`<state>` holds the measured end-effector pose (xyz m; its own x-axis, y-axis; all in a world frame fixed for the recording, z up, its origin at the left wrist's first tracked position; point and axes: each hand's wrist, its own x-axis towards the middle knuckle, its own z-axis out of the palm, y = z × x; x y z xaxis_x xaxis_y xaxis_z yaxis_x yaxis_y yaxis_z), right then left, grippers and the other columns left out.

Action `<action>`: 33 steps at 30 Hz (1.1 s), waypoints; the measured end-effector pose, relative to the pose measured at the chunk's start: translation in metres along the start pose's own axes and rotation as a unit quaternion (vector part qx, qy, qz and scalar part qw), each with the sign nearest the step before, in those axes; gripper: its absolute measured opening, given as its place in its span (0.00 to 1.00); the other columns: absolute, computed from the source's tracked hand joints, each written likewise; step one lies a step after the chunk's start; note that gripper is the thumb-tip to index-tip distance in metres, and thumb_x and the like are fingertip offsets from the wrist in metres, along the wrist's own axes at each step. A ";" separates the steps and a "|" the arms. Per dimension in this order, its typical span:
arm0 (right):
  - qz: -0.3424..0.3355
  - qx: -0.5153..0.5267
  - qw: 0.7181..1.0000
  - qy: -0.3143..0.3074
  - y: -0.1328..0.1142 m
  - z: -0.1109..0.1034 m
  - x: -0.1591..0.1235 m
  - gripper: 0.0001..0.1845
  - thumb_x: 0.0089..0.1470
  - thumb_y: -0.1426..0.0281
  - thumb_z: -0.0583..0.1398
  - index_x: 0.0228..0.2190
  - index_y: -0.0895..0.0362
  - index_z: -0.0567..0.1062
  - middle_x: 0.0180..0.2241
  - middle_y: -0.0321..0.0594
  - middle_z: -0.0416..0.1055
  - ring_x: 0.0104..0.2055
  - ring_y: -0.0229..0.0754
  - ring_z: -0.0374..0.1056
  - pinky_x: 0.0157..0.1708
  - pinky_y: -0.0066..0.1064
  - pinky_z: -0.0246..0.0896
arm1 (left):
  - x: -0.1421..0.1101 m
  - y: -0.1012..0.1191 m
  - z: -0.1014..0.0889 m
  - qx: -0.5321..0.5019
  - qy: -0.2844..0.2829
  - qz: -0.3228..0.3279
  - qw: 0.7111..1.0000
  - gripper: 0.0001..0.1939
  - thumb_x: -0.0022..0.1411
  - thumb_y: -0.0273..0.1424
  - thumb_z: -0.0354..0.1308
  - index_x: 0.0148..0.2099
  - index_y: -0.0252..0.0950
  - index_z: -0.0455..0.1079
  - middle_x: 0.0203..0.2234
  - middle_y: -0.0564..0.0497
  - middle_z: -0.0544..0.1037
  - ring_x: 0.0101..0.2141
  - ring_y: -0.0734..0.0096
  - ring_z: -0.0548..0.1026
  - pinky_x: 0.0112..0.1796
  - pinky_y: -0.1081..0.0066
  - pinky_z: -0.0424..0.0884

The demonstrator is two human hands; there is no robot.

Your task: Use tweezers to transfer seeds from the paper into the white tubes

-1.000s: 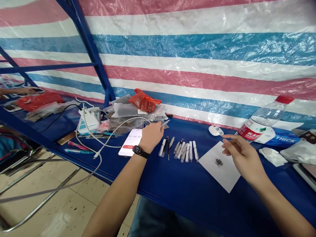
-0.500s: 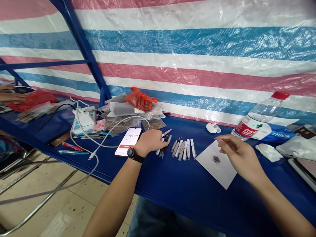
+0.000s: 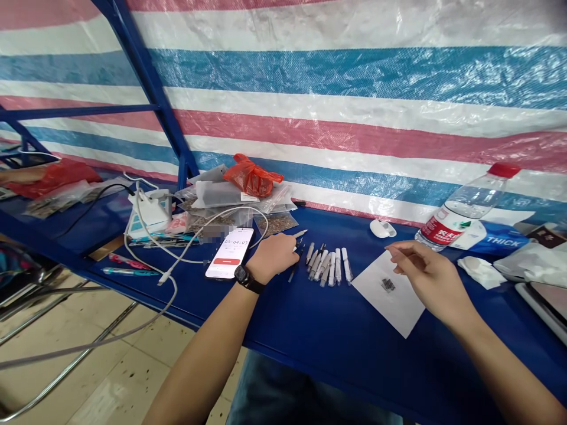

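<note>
My left hand (image 3: 273, 255) is closed around a thin white tube, its tip (image 3: 300, 234) poking out to the right, just left of a row of several small white and grey tubes (image 3: 328, 264) on the blue table (image 3: 310, 330). A black watch sits on that wrist. My right hand (image 3: 427, 277) hovers over the right edge of a white paper sheet (image 3: 392, 304), fingers loosely curled and nothing visible in them. A small dark pile of parts (image 3: 388, 285) lies on the sheet.
A phone (image 3: 230, 252) showing a timer lies left of my left hand, with white cables, a charger (image 3: 150, 215) and plastic bags behind it. An orange bag (image 3: 252, 177), a water bottle (image 3: 465, 209), a white earbud case (image 3: 381, 228) and tissues stand along the striped tarp.
My left hand came down from the bag pile to the left end of the tube row, still gripping the tube. My right hand's fingers curled in above the paper.
</note>
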<state>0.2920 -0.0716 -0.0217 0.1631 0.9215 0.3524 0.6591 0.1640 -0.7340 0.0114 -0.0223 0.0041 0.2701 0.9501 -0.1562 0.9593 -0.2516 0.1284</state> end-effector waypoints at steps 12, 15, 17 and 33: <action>0.017 0.041 0.998 -0.037 -0.001 0.003 0.000 0.24 0.55 0.45 0.62 0.34 0.53 0.80 0.30 0.40 0.77 0.29 0.46 0.74 0.32 0.38 0.69 | -0.001 -0.018 -0.016 -0.231 0.059 0.126 0.963 0.15 0.69 0.36 0.55 0.30 0.36 0.64 0.26 0.54 0.71 0.28 0.70 0.70 0.31 0.71 0.62; 0.017 0.132 0.987 -0.086 -0.012 0.010 -0.006 0.25 0.56 0.44 0.62 0.37 0.53 0.81 0.28 0.39 0.75 0.26 0.43 0.71 0.28 0.34 0.68 | -0.006 0.000 -0.013 -0.384 0.024 0.206 0.900 0.14 0.68 0.40 0.57 0.34 0.35 0.68 0.23 0.57 0.67 0.23 0.75 0.66 0.28 0.74 0.61; 0.013 0.201 0.973 -0.117 -0.023 0.015 -0.013 0.26 0.57 0.44 0.62 0.39 0.53 0.81 0.27 0.39 0.75 0.26 0.41 0.70 0.30 0.34 0.70 | -0.008 0.018 -0.006 -0.443 -0.024 0.253 0.860 0.13 0.67 0.40 0.58 0.37 0.35 0.70 0.23 0.57 0.68 0.23 0.77 0.66 0.27 0.75 0.61; -0.120 0.308 0.940 0.082 -0.024 0.004 -0.015 0.09 0.57 0.59 0.70 0.30 0.51 0.81 0.30 0.34 0.80 0.25 0.34 0.73 0.31 0.29 0.71 | -0.009 0.066 0.041 -0.425 0.083 0.340 0.835 0.10 0.69 0.35 0.62 0.45 0.36 0.80 0.27 0.53 0.77 0.29 0.73 0.70 0.34 0.73 0.62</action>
<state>0.2709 -0.0883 -0.0118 0.2078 0.7733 0.5990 0.1491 0.5802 -0.8007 0.0762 -0.0548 -0.0259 0.6452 0.6716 0.3642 0.1658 -0.5884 0.7914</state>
